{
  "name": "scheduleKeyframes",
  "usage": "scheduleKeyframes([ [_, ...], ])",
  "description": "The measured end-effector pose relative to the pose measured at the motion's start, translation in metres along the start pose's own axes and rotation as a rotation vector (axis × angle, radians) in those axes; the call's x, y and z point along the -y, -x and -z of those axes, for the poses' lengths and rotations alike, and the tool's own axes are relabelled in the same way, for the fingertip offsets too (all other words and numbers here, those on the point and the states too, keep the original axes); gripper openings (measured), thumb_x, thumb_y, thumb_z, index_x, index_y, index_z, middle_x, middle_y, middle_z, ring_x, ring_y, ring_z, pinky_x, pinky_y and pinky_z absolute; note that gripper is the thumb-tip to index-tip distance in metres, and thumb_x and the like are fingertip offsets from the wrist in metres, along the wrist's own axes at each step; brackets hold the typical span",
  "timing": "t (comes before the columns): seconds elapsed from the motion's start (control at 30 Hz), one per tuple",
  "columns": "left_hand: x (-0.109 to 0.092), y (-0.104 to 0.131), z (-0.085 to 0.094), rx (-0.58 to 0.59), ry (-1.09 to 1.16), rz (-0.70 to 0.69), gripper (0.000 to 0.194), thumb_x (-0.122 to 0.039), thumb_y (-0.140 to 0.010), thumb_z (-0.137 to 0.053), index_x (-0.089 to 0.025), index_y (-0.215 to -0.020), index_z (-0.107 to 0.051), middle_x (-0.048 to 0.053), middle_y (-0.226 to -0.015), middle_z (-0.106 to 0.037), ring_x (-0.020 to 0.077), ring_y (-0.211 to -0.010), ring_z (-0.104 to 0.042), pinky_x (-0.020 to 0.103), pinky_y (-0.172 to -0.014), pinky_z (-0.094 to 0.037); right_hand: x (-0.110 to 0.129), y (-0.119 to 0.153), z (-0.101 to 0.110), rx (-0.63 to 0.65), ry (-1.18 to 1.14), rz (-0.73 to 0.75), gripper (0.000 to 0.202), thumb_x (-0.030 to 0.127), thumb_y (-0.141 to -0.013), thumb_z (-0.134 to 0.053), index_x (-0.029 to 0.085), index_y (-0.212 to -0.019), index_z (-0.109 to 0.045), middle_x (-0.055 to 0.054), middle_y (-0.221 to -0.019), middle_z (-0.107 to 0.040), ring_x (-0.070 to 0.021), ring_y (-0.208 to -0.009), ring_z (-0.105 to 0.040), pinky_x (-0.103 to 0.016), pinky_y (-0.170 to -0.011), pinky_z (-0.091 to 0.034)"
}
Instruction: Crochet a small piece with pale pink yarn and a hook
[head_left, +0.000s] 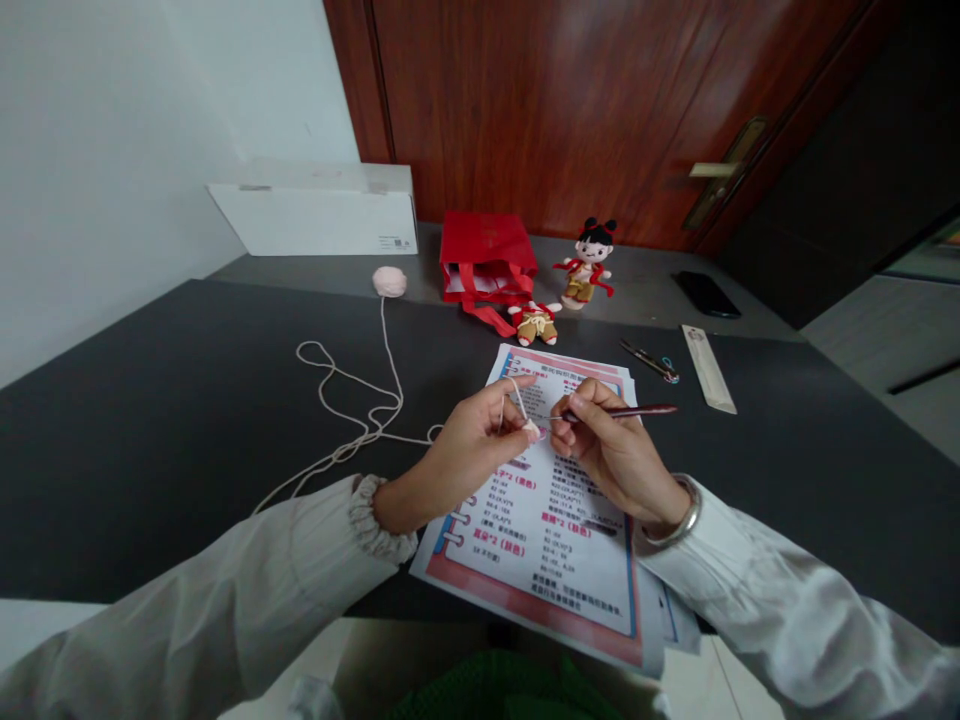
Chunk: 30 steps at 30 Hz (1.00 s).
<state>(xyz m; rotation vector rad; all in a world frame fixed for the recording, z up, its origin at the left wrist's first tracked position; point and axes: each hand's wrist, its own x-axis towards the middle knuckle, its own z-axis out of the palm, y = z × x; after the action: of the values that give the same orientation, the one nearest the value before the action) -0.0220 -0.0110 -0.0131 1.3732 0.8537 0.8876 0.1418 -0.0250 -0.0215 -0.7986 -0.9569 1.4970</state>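
My left hand (484, 430) pinches a small cream crochet piece (532, 428) between thumb and finger, with a strand of yarn looped over the raised index finger. In my right hand (611, 450) is a crochet hook (641, 411) with a dark reddish-brown handle, its thin metal tip pointing left toward the piece. Whether the tip sits inside a stitch is too small to tell. Both hands are above printed pattern sheets (555, 600). The pale yarn (360, 440) trails in loose loops from a pink-white yarn ball (389, 282) at the back left.
Behind the sheets are a red bag (487, 245), a headless crocheted doll body (535, 323) and a finished crocheted doll (589, 265). Small scissors (651, 362), a narrow white packet (707, 368) and a black phone (706, 294) lie right. A white box (322, 220) stands back left.
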Motion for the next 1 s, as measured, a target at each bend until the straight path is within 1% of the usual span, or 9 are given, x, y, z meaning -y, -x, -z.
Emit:
scheduleKeyframes([
  [0.13,-0.003,0.0,0.0,-0.026,0.022,0.024,0.049,-0.012,-0.075,-0.064,-0.01,-0.122,-0.053,-0.005,-0.07,-0.053,0.0089,-0.064,-0.049,0.024,-0.063,-0.039,-0.002,-0.001,0.0,-0.006,-0.062,-0.064,0.029,0.031,-0.077,-0.071,0.02,-0.065,-0.048,0.004,-0.06,-0.057,-0.0079,-0.05,-0.047,-0.021,-0.05,-0.043],
  [0.23,-0.004,0.0,0.0,-0.04,0.027,0.025,0.051,-0.012,-0.075,-0.065,-0.011,-0.125,-0.052,-0.006,-0.068,-0.052,0.0083,-0.062,-0.048,0.024,-0.063,-0.039,-0.001,-0.001,0.002,0.016,-0.034,-0.061,0.025,0.029,-0.077,-0.072,0.02,-0.068,-0.051,0.004,-0.061,-0.058,-0.0082,-0.051,-0.049,-0.021,-0.051,-0.043],
  [0.37,-0.002,0.001,0.0,-0.045,0.035,0.029,0.059,-0.012,-0.074,-0.066,-0.011,-0.13,-0.048,-0.006,-0.067,-0.051,0.0086,-0.061,-0.046,0.025,-0.062,-0.038,0.002,0.0,0.008,0.055,0.123,0.051,0.023,0.028,-0.076,-0.073,0.019,-0.068,-0.054,0.003,-0.061,-0.062,-0.0089,-0.05,-0.052,-0.022,-0.05,-0.042],
  [0.5,0.001,0.0,0.001,-0.045,0.016,0.015,0.057,-0.01,-0.073,-0.065,-0.01,-0.128,-0.049,-0.006,-0.067,-0.05,0.0093,-0.063,-0.047,0.025,-0.065,-0.038,0.002,0.001,0.013,0.087,0.284,0.187,0.02,0.026,-0.078,-0.071,0.019,-0.068,-0.056,0.003,-0.062,-0.062,-0.01,-0.05,-0.053,-0.024,-0.051,-0.042],
  [0.6,0.001,-0.001,0.003,-0.047,0.008,0.016,0.057,-0.011,-0.074,-0.065,-0.011,-0.128,-0.049,-0.006,-0.067,-0.05,0.01,-0.064,-0.048,0.026,-0.066,-0.039,0.0,0.003,0.016,0.087,0.402,0.267,0.017,0.023,-0.081,-0.068,0.019,-0.07,-0.056,0.003,-0.064,-0.061,-0.0108,-0.053,-0.053,-0.025,-0.052,-0.041],
  [0.83,0.002,0.001,0.003,-0.075,0.027,0.036,0.058,-0.014,-0.073,-0.067,-0.011,-0.128,-0.049,-0.006,-0.067,-0.053,0.0108,-0.065,-0.049,0.027,-0.066,-0.039,0.0,0.01,0.013,0.108,0.584,0.412,0.016,0.017,-0.085,-0.063,0.02,-0.074,-0.052,0.003,-0.07,-0.058,-0.0106,-0.06,-0.05,-0.025,-0.054,-0.038],
  [1.0,0.003,0.001,0.002,-0.103,0.046,0.029,0.056,-0.014,-0.073,-0.068,-0.009,-0.126,-0.05,-0.005,-0.068,-0.054,0.0112,-0.067,-0.052,0.027,-0.07,-0.041,-0.002,0.016,0.01,0.134,0.737,0.505,0.014,0.014,-0.088,-0.058,0.021,-0.078,-0.051,0.002,-0.075,-0.058,-0.0107,-0.064,-0.052,-0.025,-0.057,-0.039],
])
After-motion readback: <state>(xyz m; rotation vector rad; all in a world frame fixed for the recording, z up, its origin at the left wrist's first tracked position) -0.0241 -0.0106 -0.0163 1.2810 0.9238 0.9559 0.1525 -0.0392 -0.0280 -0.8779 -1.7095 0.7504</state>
